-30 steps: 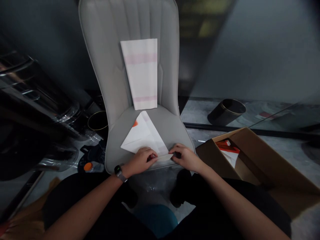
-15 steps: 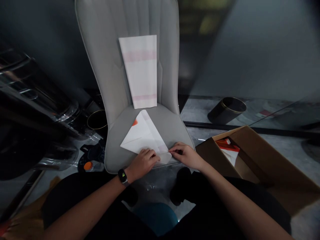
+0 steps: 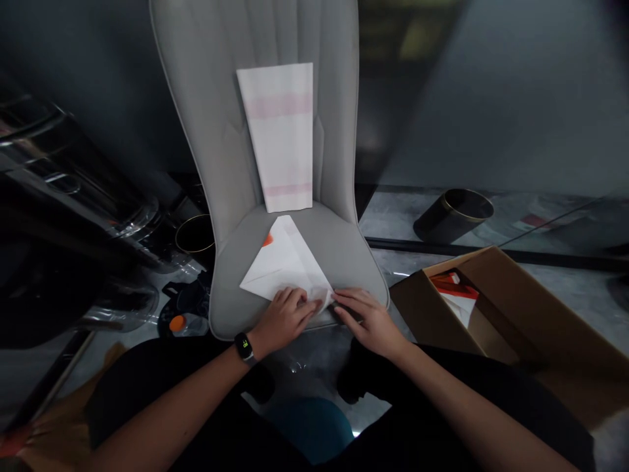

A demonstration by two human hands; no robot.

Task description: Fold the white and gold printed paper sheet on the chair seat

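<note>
A white folded paper (image 3: 282, 259) with an orange patch on its upper left edge lies on the grey chair seat (image 3: 226, 308). My left hand (image 3: 281, 318), a band on its wrist, rests on the near edge with curled fingers. Its thumb and fingers grip the turned-over flap at the lower right. My right hand (image 3: 368, 321) is at the right corner; its fingers are stretched out, thumb apart from them, fingertips touching or very near the paper's edge. Behind, a white paper sheet with pink bands (image 3: 282, 144) leans upright on the backrest.
On the right stands an open cardboard box (image 3: 531, 295) holding a red and white folded paper (image 3: 457, 298). A black bin (image 3: 195, 235) and an orange-capped bottle (image 3: 189, 324) are left of the chair. Glass panels reflect a bin at the right.
The lower right corner of the paper has been folded inward over itself. My right hand has loosened from its pinch and spread its fingers; my left thumb now reaches onto the flap.
</note>
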